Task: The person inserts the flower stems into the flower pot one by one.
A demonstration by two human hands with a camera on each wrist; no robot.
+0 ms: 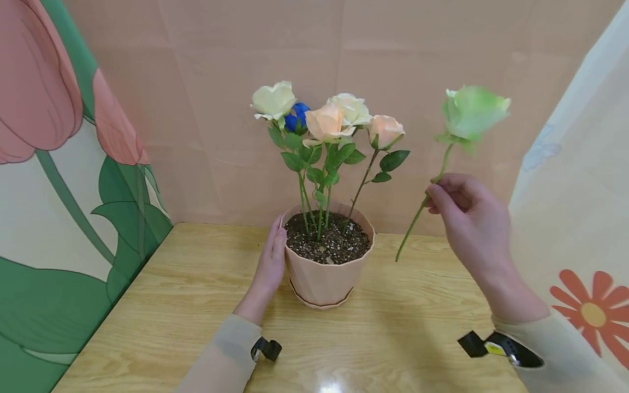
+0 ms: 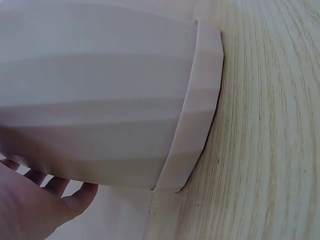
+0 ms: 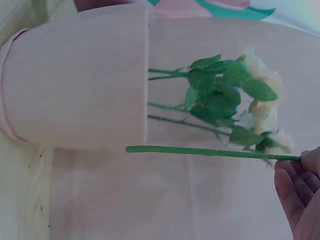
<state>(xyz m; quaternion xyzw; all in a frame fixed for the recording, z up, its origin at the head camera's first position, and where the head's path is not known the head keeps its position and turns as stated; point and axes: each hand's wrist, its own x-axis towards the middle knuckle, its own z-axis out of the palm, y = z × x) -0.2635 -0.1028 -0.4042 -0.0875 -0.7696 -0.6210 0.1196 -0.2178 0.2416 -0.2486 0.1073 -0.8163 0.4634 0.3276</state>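
Observation:
A pale pink faceted flower pot [image 1: 321,278] filled with dark soil [image 1: 329,245] stands on its matching saucer. My left hand [image 1: 272,254] rests against the pot's left wall, and the left wrist view shows its fingers [image 2: 75,200] touching the pot side. Between thumb and fingertips, my right hand [image 1: 474,224] pinches the green stem of a pale green rose [image 1: 474,112]. That rose is raised to the right of the pot, bloom up, its stem slanting down. In the right wrist view the bare lower end of the stem [image 3: 175,150] points towards the pot, apart from the soil.
Several roses stand in the soil: a cream rose [image 1: 274,101], a blue rose [image 1: 297,117], peach roses [image 1: 326,123] and another cream one. Under the pot is a wood-grain table [image 1: 196,305]. A pinkish backdrop [image 1: 206,109] hangs behind, with a tulip-printed panel [image 1: 39,218] at left.

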